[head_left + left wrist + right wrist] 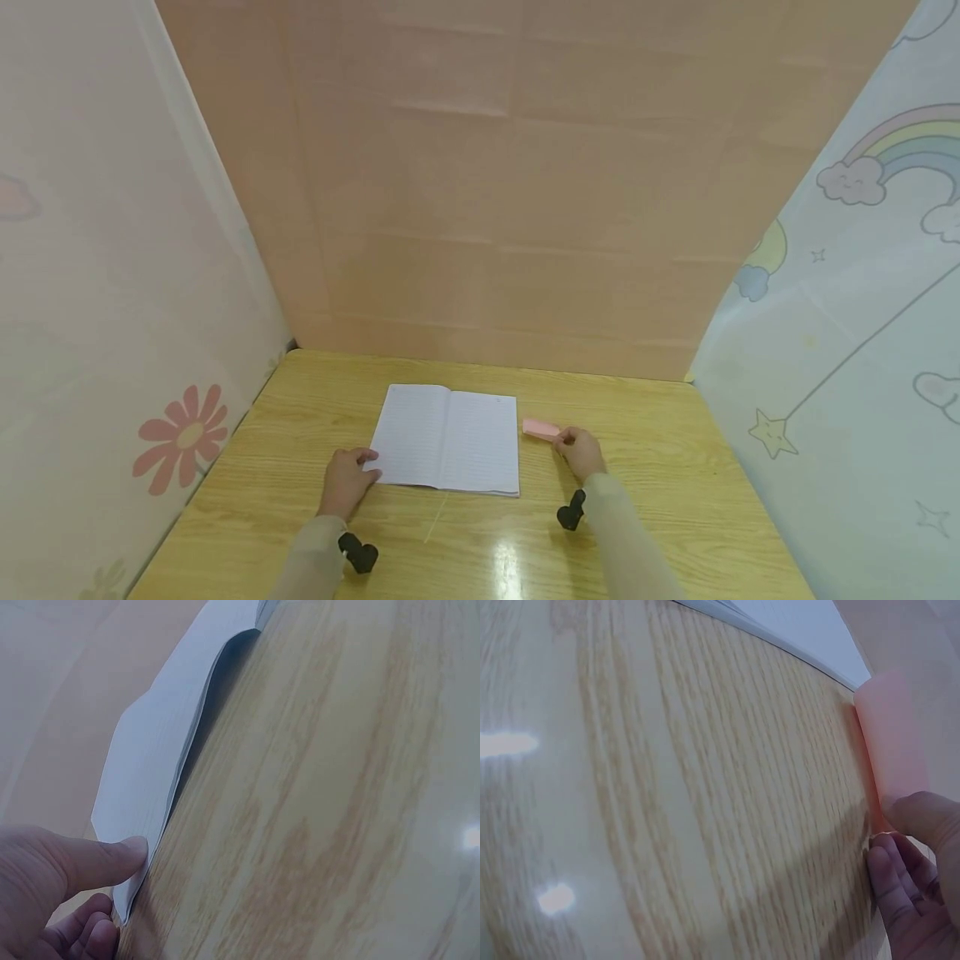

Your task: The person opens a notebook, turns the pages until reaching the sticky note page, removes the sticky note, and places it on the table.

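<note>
An open notebook point(480, 442) with lined white pages lies on the table. At its lower left corner my left hand point(348, 482) holds the edge. In the left wrist view the thumb point(127, 855) is on top of the page point(150, 757), and the other fingers curl at the edge. To the right of the notebook, my right hand point(582, 452) pinches the near end of a pink paper slip point(540, 429). The right wrist view shows the slip point(891, 735) slightly raised off the table, between thumb and fingers. Its far end points toward the notebook.
The wood-grain table point(645, 450) runs back to a tan hanging sheet point(495, 208). Printed curtains point(832, 333) stand on both sides. A thin pale ribbon point(436, 518) sticks out below the notebook's spine.
</note>
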